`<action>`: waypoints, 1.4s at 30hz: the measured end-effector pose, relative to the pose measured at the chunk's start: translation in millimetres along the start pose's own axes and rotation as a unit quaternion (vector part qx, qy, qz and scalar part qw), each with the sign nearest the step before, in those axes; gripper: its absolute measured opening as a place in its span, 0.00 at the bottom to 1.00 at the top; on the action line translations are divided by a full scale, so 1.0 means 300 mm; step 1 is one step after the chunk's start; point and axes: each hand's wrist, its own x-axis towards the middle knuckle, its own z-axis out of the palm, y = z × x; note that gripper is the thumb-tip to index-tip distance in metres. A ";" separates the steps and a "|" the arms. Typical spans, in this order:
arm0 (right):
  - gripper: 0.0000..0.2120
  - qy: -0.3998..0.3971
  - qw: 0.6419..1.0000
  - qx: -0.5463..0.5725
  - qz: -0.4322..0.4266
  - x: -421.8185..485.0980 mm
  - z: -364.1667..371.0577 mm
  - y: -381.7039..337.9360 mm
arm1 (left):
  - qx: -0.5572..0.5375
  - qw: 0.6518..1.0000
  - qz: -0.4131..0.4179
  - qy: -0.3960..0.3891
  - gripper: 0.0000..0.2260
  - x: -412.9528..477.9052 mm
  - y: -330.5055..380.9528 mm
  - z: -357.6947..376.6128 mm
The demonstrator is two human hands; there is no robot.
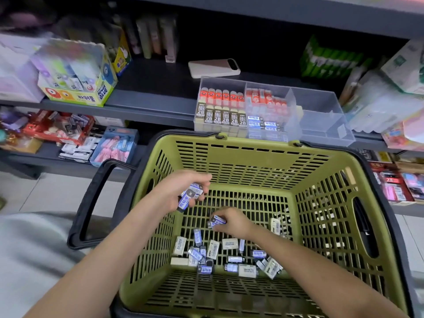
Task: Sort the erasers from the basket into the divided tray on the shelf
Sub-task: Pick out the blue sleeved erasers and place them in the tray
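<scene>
Gathering blue-sleeved erasers from the basket [252, 146]: the left hand [174, 193] was curled round a small bundle [191, 195] of them, held above the basket floor near the left wall, while the right hand [236, 223] pinched a single eraser [216, 221] between thumb and fingertips, just over the mesh. The remaining erasers [215, 253], some blue-sleeved and some in pale wrappers, lay loose in a scatter on the near part of the floor, a few overlapping. The divided tray [321, 104] stood on the shelf [149, 99] just behind the far rim, and its middle section already held matching blue sleeves [259, 123] at the front. Each eraser appeared to be a small, light, fairly stiff block, unlikely to be damaged by a firm squeeze or a short drop. The printed sleeves looked glossy and were probably somewhat slippery, so a pinch across the two long sides, taken at mid-length on the sleeve, seemed safer than one at the ends, where the block might slide out. Several could evidently be carried in one hand, though a full bundle probably risked shedding one over the rim. Pieces lying flat on the slotted floor would likely be easiest lifted by an edge.
</scene>
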 end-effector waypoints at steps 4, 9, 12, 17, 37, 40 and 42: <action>0.09 0.040 0.962 0.268 0.030 -0.081 -0.117 -0.101 | 0.196 0.978 0.056 0.039 0.14 -0.001 -0.011 0.024; 0.05 0.080 0.929 0.359 -0.037 -0.203 -0.262 -0.214 | 0.152 0.985 0.021 -0.085 0.14 -0.019 0.014 0.076; 0.08 0.121 0.933 0.335 -0.053 -0.261 -0.323 -0.245 | 0.093 0.988 0.028 -0.119 0.12 -0.027 0.047 0.105; 0.22 0.331 0.907 0.260 -0.027 -0.323 -0.501 -0.258 | -0.003 0.985 0.073 -0.155 0.13 -0.033 0.147 0.112; 0.05 0.231 0.962 -0.123 0.079 -0.145 -0.896 -0.232 | -0.147 0.946 0.281 -0.071 0.12 -0.009 0.282 0.138; 0.02 0.241 0.950 -0.195 0.041 -0.152 -0.879 -0.215 | -0.146 0.947 0.277 -0.073 0.13 -0.006 0.282 0.141; 0.05 0.234 0.947 -0.220 0.021 -0.153 -0.876 -0.204 | -0.146 0.948 0.273 -0.075 0.13 -0.005 0.284 0.144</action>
